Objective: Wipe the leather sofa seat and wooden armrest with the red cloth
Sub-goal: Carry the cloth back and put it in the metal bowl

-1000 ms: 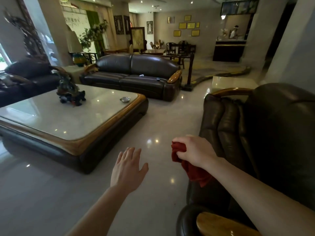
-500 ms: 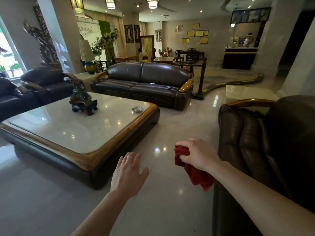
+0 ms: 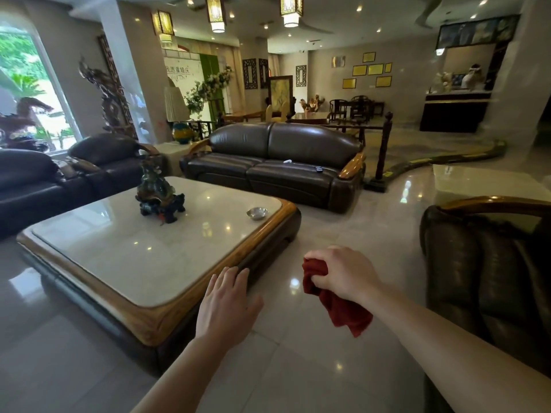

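Since half a second ago the view has swung up and leftward, so the coffee table sits larger and nearer the hands, while the leather sofa to the table's right has slipped toward the frame edge. Both arms reach out over the floor just right of the table's near corner.

The left hand holds nothing. Its fingers are straight and close together, thumb out, palm down, and it overlaps the table's wooden rim in the view (contact is unclear). The right hand is fisted around the red cloth, fingers curled on a bunched wad with a loose tail hanging below.

The cloth looks soft, light and limp. It is unlikely to slip, but a wad wipes poorly, so it is probably better spread flat under the palm. The wooden armrest curves along the sofa's top, and nothing touches it yet.
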